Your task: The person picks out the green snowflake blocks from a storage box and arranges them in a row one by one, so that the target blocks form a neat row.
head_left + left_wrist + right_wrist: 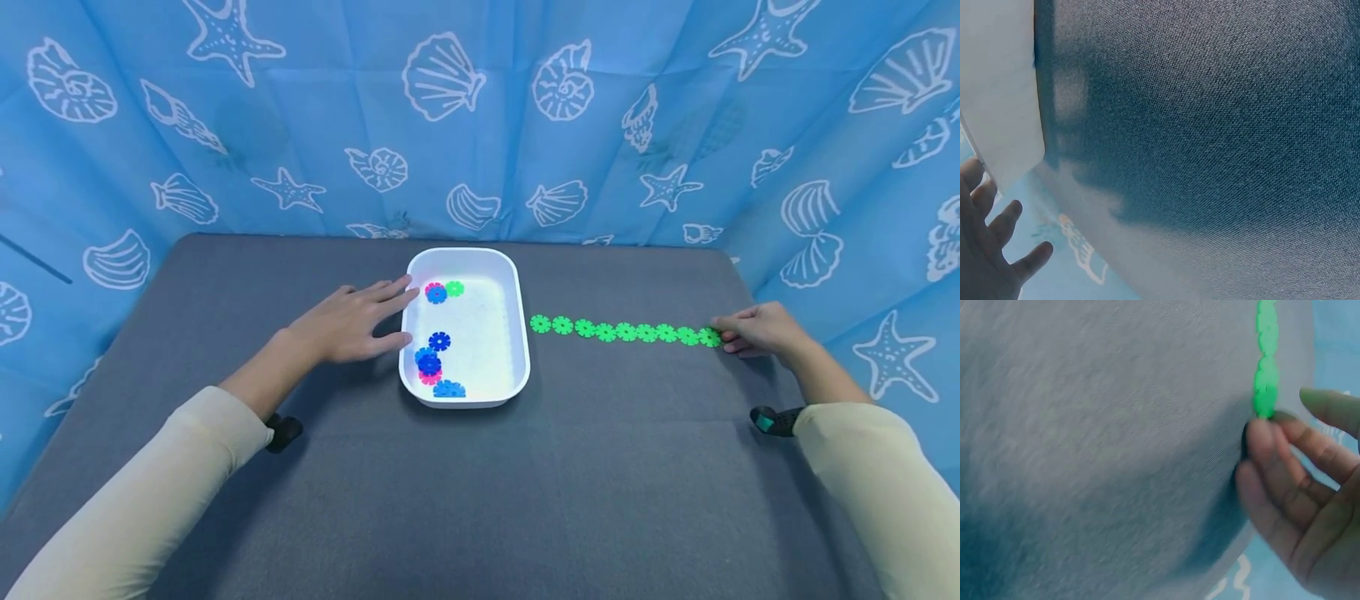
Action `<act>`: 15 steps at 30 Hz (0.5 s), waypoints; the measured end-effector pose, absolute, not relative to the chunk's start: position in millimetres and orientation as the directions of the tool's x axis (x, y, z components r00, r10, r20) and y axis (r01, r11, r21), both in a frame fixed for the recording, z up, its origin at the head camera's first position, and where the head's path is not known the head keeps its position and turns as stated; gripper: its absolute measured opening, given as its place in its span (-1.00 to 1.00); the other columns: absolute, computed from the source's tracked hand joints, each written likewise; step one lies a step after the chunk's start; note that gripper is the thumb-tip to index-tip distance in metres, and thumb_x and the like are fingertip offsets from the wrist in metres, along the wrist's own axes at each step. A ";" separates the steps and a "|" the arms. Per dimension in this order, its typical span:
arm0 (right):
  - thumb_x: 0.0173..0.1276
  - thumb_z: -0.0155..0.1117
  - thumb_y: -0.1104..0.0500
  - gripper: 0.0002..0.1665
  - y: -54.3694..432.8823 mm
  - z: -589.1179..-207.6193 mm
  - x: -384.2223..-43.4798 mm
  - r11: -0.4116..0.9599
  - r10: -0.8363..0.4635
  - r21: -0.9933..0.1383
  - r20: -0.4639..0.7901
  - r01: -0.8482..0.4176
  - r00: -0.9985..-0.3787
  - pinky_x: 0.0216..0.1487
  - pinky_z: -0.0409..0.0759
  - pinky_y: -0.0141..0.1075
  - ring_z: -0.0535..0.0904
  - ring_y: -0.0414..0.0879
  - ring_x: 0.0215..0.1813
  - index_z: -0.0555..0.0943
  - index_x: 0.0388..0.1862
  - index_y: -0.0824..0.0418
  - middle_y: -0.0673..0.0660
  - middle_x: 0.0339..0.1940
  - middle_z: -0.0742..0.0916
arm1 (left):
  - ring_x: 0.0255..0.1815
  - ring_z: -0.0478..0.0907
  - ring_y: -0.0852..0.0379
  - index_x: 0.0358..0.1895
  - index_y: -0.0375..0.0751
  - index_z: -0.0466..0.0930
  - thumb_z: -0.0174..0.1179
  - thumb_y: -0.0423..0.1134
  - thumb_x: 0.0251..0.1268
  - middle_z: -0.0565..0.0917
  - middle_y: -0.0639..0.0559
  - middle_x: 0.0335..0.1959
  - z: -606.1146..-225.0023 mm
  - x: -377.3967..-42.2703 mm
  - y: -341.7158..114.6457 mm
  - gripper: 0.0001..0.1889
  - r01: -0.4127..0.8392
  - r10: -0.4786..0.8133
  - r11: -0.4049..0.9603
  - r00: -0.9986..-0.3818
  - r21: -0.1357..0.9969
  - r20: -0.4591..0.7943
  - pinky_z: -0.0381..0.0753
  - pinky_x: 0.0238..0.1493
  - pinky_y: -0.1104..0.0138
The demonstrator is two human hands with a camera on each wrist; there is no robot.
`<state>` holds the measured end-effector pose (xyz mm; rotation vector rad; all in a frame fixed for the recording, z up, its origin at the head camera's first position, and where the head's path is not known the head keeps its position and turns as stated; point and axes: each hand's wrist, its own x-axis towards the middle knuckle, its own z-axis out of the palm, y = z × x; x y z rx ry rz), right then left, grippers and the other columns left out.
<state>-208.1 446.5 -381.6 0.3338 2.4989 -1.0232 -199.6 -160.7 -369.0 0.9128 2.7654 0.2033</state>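
At the right end of a row of green flower-shaped discs [647, 333], my right hand [761, 329] pinches the last green disc [709, 337] at its edge with the fingertips. In the right wrist view the fingertips of the right hand [1300, 487] meet the lower end of the green discs [1266, 381] and partly cover it. My left hand [363, 321] hovers at the left rim of a white tray [523, 350], fingers spread, nothing held. The left wrist view shows the left hand [991, 244] with its fingers apart beside the tray wall [1004, 81].
Inside the tray lie a blue disc [439, 341], a green disc [455, 288], a pink disc [430, 378] and several other discs, mostly along its left side. A dark grey cloth [525, 500] covers the table. A blue shell-patterned curtain [510, 150] hangs behind it.
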 end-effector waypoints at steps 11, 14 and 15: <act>0.53 0.10 -0.04 -0.26 421.8 -352.8 -221.9 0.777 0.017 -0.583 -0.359 0.239 -0.933 -0.14 0.71 -0.03 0.72 -0.15 -0.34 0.40 0.22 0.68 0.10 -0.39 0.78 | 0.59 -0.02 -0.21 0.62 0.02 -0.05 -0.11 0.33 0.43 -0.08 -0.01 0.64 -369.9 -199.0 -160.9 -0.17 0.573 0.603 0.795 -0.783 0.197 -0.155 0.06 0.39 -0.34; 0.53 0.10 -0.07 -0.23 403.9 -339.9 -228.9 0.768 -0.028 -0.609 -0.342 0.199 -0.939 -0.11 0.71 -0.05 0.72 -0.18 -0.32 0.37 0.27 0.66 0.12 -0.31 0.78 | 0.59 -0.02 -0.21 0.62 0.01 -0.04 -0.12 0.34 0.43 -0.08 -0.01 0.64 -369.4 -198.7 -161.0 -0.17 0.573 0.603 0.795 -0.783 0.197 -0.156 0.06 0.39 -0.34; 0.53 0.10 -0.08 -0.23 396.5 -336.2 -231.5 0.762 -0.040 -0.619 -0.335 0.188 -0.941 -0.11 0.72 -0.07 0.72 -0.19 -0.31 0.37 0.28 0.64 0.10 -0.29 0.78 | 0.59 -0.02 -0.22 0.62 0.01 -0.04 -0.12 0.34 0.43 -0.08 -0.02 0.64 -369.2 -198.6 -161.1 -0.17 0.573 0.602 0.796 -0.783 0.197 -0.157 0.06 0.39 -0.34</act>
